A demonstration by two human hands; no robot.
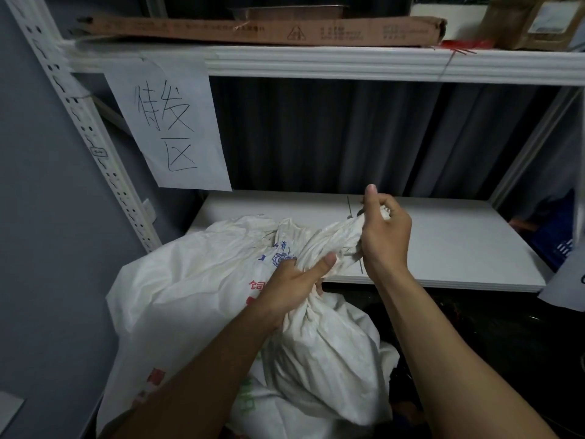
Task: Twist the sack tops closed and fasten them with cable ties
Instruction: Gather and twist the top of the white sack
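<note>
A white woven sack point(329, 353) with printed red, blue and green marks stands in front of the shelf, its top gathered into a twisted neck point(329, 239). My left hand point(294, 280) grips the base of that neck, thumb lying over the cloth. My right hand point(384, 229) grips the upper end of the twisted top, fingers curled round it. Thin dark cable ties point(349, 206) lie on the white shelf board behind the sack top, partly hidden by my right hand. A second white sack point(190, 280) bulges to the left.
The white shelf board point(459, 239) runs behind the sacks, with a white shelf beam point(348, 61) above carrying cardboard boxes point(253, 30). A handwritten paper sign point(171, 131) hangs at the left by the slotted upright point(82, 122). Dark clutter fills the lower right.
</note>
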